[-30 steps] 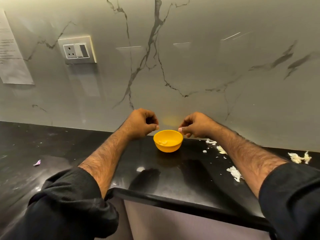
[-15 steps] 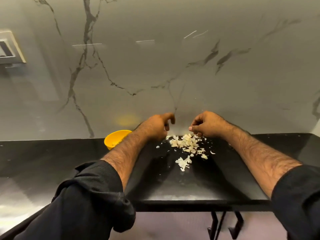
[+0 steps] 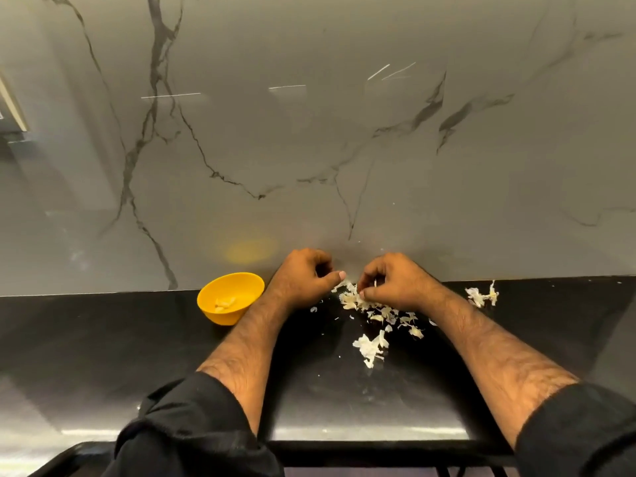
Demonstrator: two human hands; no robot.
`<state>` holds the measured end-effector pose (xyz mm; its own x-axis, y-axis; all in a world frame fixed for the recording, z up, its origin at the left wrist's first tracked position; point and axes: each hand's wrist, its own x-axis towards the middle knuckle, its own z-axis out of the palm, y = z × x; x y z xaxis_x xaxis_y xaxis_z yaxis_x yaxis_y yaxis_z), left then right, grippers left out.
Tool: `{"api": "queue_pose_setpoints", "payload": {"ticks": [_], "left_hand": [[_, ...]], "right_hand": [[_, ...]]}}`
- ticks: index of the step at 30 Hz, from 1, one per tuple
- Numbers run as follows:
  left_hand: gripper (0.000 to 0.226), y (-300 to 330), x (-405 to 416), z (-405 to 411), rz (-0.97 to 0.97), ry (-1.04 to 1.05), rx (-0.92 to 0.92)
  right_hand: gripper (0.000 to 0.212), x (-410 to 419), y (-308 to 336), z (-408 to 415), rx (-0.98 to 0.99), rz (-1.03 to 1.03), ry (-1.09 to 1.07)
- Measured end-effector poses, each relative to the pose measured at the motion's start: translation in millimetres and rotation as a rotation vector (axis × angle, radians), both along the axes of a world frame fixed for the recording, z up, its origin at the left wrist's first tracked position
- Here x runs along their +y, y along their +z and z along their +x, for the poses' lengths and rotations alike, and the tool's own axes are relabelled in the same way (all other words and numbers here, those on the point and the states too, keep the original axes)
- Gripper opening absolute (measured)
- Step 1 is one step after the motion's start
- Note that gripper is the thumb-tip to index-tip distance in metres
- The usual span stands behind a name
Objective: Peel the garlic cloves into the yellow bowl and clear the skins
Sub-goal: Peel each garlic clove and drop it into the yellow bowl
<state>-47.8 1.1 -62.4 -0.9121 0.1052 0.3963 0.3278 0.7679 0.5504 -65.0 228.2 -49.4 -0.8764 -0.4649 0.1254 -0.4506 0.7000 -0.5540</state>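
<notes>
At the back of the black counter (image 3: 103, 356), close against the grey veined wall (image 3: 309, 132), both hands work over a heap of garlic skins (image 3: 375, 309). The left hand (image 3: 299, 280) has its fingers curled and thumb stretched toward the heap; whether it holds anything I cannot tell. The right hand (image 3: 392, 282) is curled with its fingertips in the skins, seemingly pinching some, though the grip is partly hidden. Just left of the left wrist sits the yellow bowl (image 3: 230, 297), near the wall, with a few peeled cloves (image 3: 225, 303) inside. A larger scrap (image 3: 370, 347) lies nearer the front, and another clump of skins (image 3: 481, 295) rests by the wall, right of the right forearm. Bare counter stretches left of the bowl and toward the front edge (image 3: 378, 447). Black sleeves (image 3: 192, 428) cover the upper arms. A switch plate (image 3: 12, 111) shows at the far left.
</notes>
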Motion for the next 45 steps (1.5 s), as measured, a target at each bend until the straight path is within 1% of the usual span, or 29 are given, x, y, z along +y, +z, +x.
{"api": "queue_pose_setpoints", "payload": {"ticks": [4, 6, 9, 12, 15, 17, 20, 23, 26, 30, 32, 38, 42, 45], "left_hand": [[0.016, -3, -2, -8, 0.058, -0.058, 0.008], [0.015, -4, 1, -10, 0.045, -0.081, 0.011], [0.013, -4, 6, -10, 0.028, -0.054, 0.031], [0.014, -3, 9, -11, 0.063, -0.028, 0.064], [0.015, -1, 12, -11, 0.085, -0.005, 0.068], [0.016, 3, 17, -12, 0.071, 0.0, 0.052], [0.016, 8, 24, -15, -0.006, -0.001, 0.023], [0.016, 4, 22, -18, -0.012, 0.013, 0.033], [0.017, -3, 19, -19, -0.045, 0.013, 0.029], [0.015, -5, 19, -16, 0.027, 0.007, 0.023], [0.015, -4, 19, -14, 0.019, 0.01, 0.024], [0.016, -4, 28, -7, -0.043, -0.031, -0.001], [0.018, -4, 31, -5, -0.088, -0.052, -0.015], [0.018, -5, 33, -4, -0.104, -0.036, 0.017]], "right_hand": [[0.018, 6, 2, 0, 0.001, -0.077, -0.002], [0.015, 15, 8, -2, 0.021, -0.103, -0.03], [0.01, 30, 12, -6, 0.007, -0.108, -0.044], [0.01, 30, 9, -6, -0.069, 0.006, -0.024], [0.015, 20, 5, -7, -0.081, 0.145, 0.02], [0.022, 17, 5, -8, -0.087, 0.166, 0.05], [0.028, 18, 5, -9, -0.088, 0.174, 0.09], [0.018, 20, 4, -9, -0.083, 0.189, 0.095], [0.012, 26, 5, -9, -0.032, 0.123, 0.064], [0.011, 34, 7, -13, -0.011, -0.112, -0.017], [0.012, 38, 7, -14, -0.012, -0.163, -0.045], [0.009, 36, 2, -12, -0.157, -0.092, -0.054], [0.009, 35, -3, -14, -0.117, -0.007, -0.066], [0.017, 36, -2, -14, -0.136, 0.01, -0.028]]}}
